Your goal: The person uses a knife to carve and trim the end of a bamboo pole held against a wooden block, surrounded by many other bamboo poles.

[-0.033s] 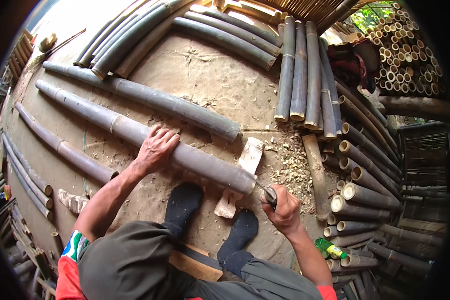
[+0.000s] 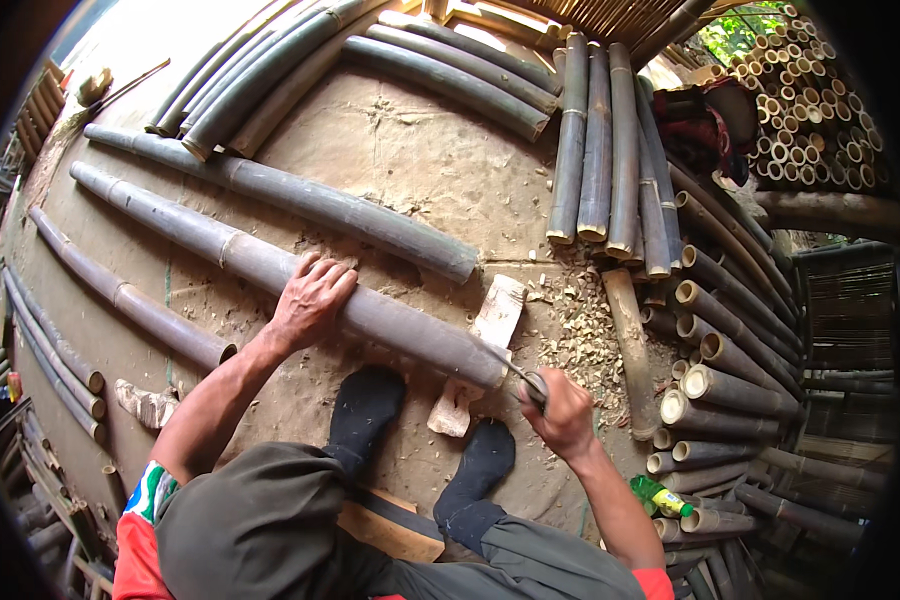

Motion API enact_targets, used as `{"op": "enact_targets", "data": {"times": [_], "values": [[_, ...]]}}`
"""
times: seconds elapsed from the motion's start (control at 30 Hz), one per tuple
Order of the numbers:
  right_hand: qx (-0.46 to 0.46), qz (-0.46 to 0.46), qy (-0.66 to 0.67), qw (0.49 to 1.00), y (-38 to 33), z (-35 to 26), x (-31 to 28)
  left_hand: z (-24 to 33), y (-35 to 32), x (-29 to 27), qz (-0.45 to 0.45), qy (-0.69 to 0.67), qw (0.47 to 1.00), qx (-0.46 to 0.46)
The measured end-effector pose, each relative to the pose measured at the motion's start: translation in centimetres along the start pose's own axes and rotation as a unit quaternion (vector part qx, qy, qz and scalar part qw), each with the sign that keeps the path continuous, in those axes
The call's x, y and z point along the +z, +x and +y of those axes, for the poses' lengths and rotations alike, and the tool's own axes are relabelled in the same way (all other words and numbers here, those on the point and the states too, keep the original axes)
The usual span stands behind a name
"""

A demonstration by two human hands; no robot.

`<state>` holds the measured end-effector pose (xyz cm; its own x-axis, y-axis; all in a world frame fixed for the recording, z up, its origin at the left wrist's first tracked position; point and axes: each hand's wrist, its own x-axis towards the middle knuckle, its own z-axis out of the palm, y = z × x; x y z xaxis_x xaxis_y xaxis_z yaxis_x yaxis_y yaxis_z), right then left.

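Note:
A long grey bamboo pole (image 2: 410,325) lies slantwise in front of me, its cut end nearest my right hand. My left hand (image 2: 313,300) rests on top of the pole, fingers curled over its far side. In my closed right hand (image 2: 562,415) is a knife (image 2: 507,361) with a narrow metal blade; the fist hides most of its handle. The blade reaches across the pole's cut end. Under that end is a pale wood block (image 2: 500,310), and a second pale piece (image 2: 456,408) shows on the near side.
Wood chips (image 2: 590,330) litter the ground beyond my right hand. Another bamboo pole (image 2: 310,200) lies just past the held one. Stacked bamboo poles (image 2: 735,390) line the right, with a green bottle (image 2: 660,495) beside them. My feet (image 2: 368,410) stand near the pole.
My right hand has shifted slightly left and up, and the knife blade now extends farther over the pole's end. My left hand keeps its place on the pole.

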<state>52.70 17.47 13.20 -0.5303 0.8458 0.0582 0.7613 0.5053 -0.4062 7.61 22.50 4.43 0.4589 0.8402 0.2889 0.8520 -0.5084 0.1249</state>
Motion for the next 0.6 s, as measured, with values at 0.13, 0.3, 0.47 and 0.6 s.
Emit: {"op": "enact_targets", "data": {"times": [0.13, 0.3, 0.47, 0.6], "values": [[0.100, -0.143, -0.074, 0.982, 0.2, 2.8, 1.6, -0.1, -0.1, -0.1, -0.075, 0.006, 0.997, -0.009], [-0.036, 0.048, 0.051, 0.997, 1.6, -3.2, -2.5, -2.4, 3.1, -3.3, -0.268, -0.061, 0.961, -0.033], [0.216, -0.276, -0.130, 0.928, -1.0, 5.2, 3.0, -3.6, 2.7, -0.6, -0.269, -0.048, 0.962, -0.019], [0.131, -0.122, -0.045, 0.983, -0.9, 1.9, 0.5, -2.6, 2.5, -2.2, -0.231, -0.052, 0.971, -0.031]]}}
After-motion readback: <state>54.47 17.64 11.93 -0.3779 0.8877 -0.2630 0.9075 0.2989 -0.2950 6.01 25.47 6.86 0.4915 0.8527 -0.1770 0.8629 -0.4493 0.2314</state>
